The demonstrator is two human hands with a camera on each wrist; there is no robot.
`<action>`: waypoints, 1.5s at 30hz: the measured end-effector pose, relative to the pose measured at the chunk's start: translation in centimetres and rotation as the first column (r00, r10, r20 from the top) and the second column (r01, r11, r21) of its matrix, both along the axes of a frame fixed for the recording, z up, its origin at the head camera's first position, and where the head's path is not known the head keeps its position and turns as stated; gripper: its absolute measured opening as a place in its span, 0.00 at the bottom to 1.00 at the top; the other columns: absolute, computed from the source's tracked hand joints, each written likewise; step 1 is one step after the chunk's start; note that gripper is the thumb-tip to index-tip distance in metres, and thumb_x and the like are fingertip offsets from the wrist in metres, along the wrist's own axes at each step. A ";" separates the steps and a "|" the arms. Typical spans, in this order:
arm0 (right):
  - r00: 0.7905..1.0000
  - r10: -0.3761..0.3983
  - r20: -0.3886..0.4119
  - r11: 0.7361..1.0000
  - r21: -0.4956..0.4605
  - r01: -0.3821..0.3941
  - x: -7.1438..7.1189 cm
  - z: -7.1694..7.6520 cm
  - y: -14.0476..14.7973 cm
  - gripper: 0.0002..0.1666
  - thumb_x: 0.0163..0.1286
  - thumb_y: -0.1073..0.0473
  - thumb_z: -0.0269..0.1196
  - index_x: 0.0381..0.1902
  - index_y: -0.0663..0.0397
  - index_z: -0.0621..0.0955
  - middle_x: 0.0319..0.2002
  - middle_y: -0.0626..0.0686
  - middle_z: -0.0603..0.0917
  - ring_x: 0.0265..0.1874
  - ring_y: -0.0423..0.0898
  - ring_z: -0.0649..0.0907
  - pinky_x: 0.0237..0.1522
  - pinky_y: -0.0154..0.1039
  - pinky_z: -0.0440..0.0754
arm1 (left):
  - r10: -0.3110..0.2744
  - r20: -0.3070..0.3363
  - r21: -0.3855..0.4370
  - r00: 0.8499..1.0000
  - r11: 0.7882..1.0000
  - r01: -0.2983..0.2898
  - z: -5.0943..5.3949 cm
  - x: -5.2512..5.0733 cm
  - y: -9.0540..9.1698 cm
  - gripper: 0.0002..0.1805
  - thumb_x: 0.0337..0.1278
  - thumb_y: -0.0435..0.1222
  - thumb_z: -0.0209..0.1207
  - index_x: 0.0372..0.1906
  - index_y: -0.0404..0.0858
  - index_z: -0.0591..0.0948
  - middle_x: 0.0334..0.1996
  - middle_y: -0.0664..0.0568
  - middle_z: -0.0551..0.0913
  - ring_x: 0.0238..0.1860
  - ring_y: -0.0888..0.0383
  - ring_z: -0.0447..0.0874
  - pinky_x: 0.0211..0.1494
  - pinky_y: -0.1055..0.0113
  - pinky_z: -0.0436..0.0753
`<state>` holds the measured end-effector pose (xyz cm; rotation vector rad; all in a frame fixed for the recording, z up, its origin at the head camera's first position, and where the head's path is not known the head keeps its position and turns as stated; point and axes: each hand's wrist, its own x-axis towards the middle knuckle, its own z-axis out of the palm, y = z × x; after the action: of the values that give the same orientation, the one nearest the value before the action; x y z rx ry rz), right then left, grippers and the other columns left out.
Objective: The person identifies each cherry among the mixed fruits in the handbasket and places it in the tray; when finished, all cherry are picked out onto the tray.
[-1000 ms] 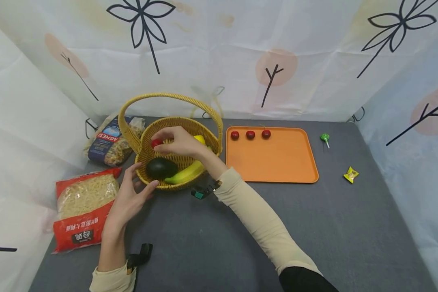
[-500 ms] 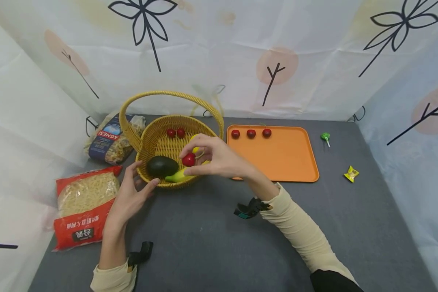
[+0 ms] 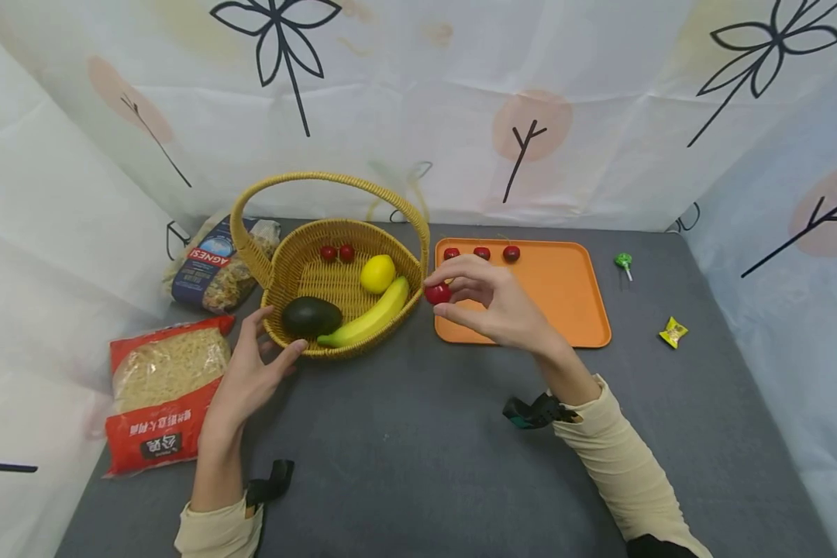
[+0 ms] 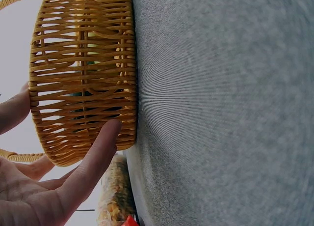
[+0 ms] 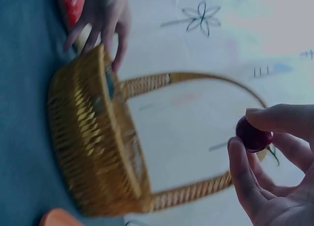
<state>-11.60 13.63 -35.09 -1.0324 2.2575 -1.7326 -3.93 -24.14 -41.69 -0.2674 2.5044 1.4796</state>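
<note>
My right hand (image 3: pixel 498 304) pinches a dark red cherry (image 3: pixel 438 294) between thumb and fingers, above the left edge of the orange tray (image 3: pixel 530 325). In the right wrist view the cherry (image 5: pixel 253 134) has a green stem. My left hand (image 3: pixel 246 380) rests against the near left side of the yellow wicker basket (image 3: pixel 352 353), fingers spread on its rim and outer wall. Inside the basket lie two cherries (image 3: pixel 346 253), a lemon (image 3: pixel 377 274), a banana (image 3: pixel 370 318) and an avocado (image 3: pixel 311 317). Three cherries (image 3: pixel 511 253) sit along the tray's back edge, two partly covered by my right hand.
Left of the basket lie a blue-labelled pasta bag (image 3: pixel 216 263) and a red pasta bag (image 3: pixel 163 395). A green lollipop (image 3: pixel 623 261) and a yellow wrapped candy (image 3: pixel 673 332) lie right of the tray. The basket's tall handle (image 3: pixel 328 178) arches over its back.
My right hand has lifted a cherry out of the basket and carried it right to the tray's left edge. Two cherries stay in the basket. My left hand has kept its place.
</note>
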 end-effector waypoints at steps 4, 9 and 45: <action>0.996 -0.069 0.057 0.997 0.024 0.068 -1.2 -1.7 1.3 0.21 0.70 0.72 0.71 0.60 0.62 0.85 0.57 0.61 0.86 0.49 0.49 0.89 0.58 0.34 0.90 | -0.004 0.001 -0.006 1.000 1.000 0.004 -0.1 -0.1 0.0 0.57 0.74 0.54 0.66 0.89 0.43 0.41 0.86 0.30 0.51 0.81 0.29 0.67 0.58 0.59 0.93; 0.980 -0.156 0.122 0.981 0.138 0.139 -3.3 -4.5 2.2 0.20 0.72 0.64 0.73 0.60 0.57 0.86 0.58 0.60 0.87 0.50 0.55 0.91 0.55 0.39 0.91 | -0.007 -0.009 -0.009 1.000 1.000 0.006 -0.1 0.0 0.0 0.57 0.75 0.53 0.66 0.89 0.43 0.41 0.85 0.29 0.53 0.80 0.28 0.68 0.59 0.58 0.93; 0.977 -0.169 0.128 0.932 0.344 0.116 -7.5 -10.6 2.6 0.24 0.73 0.67 0.72 0.65 0.65 0.84 0.61 0.66 0.88 0.58 0.62 0.89 0.64 0.60 0.88 | -0.003 -0.004 0.005 1.000 1.000 0.003 -0.2 0.0 -0.1 0.56 0.75 0.52 0.66 0.89 0.43 0.41 0.86 0.30 0.52 0.79 0.30 0.70 0.56 0.60 0.94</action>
<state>-19.08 16.25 -45.70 -0.6543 2.4592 -1.3488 -3.92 -24.22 -41.85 -0.2605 2.5029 1.4869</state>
